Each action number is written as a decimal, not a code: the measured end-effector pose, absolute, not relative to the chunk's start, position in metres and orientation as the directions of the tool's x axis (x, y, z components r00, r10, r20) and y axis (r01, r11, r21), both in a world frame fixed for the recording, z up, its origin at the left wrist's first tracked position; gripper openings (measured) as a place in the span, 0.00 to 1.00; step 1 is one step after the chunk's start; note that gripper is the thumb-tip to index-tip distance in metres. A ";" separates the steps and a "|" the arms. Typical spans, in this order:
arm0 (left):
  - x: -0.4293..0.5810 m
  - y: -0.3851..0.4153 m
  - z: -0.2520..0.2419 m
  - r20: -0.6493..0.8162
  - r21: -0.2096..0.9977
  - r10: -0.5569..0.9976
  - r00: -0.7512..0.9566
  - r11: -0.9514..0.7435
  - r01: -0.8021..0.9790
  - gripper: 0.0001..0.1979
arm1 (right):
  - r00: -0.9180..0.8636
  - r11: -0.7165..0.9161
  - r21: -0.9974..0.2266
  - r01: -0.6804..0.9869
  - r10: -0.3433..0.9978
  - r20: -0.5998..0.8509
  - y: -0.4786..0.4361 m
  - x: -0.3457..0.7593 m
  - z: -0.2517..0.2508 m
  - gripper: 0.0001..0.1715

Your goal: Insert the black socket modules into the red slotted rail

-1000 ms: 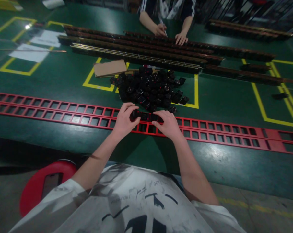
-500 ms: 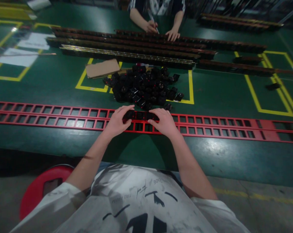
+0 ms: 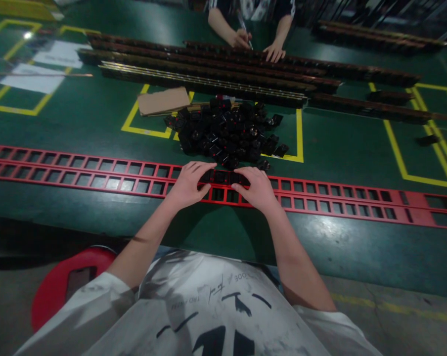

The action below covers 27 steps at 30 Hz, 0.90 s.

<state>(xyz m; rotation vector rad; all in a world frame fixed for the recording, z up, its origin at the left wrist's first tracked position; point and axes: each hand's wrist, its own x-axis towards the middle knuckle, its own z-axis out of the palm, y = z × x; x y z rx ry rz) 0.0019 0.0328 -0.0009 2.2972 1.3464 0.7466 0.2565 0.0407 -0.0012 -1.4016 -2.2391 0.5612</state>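
Note:
A long red slotted rail (image 3: pixel 78 170) runs left to right across the green table (image 3: pixel 338 143). My left hand (image 3: pixel 188 184) and my right hand (image 3: pixel 256 188) lie side by side on it, fingers bent down over small black parts (image 3: pixel 220 176) seated in its slots. My left fingers press one black part, my right fingers press another. A heap of the same black parts (image 3: pixel 227 131) with red dots lies just behind my hands.
Long dark rails (image 3: pixel 208 79) are stacked at the back of the table, where another person's hands (image 3: pixel 258 44) work with a pen. A cardboard piece (image 3: pixel 164 101) lies left of the heap. Yellow tape boxes mark the table. A red stool (image 3: pixel 66 284) stands below left.
My fingers have flattened down onto the black parts in the rail. The hands stay at the same slots; only the view has shifted slightly.

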 end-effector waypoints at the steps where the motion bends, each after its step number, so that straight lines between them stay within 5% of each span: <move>1: 0.002 0.032 0.000 0.256 0.548 0.880 0.401 -0.474 0.690 0.27 | -0.392 0.408 -0.550 0.729 0.907 0.154 0.041 0.257 -0.001 0.20; 13: 0.005 0.028 -0.002 0.239 0.408 0.917 0.320 -0.394 0.824 0.21 | -0.400 0.420 -0.539 0.730 0.902 0.161 0.041 0.256 -0.004 0.19; 27: 0.004 0.041 0.004 0.085 0.412 0.939 0.334 -0.338 0.846 0.18 | -0.396 0.418 -0.549 0.724 0.903 0.166 0.040 0.257 -0.004 0.20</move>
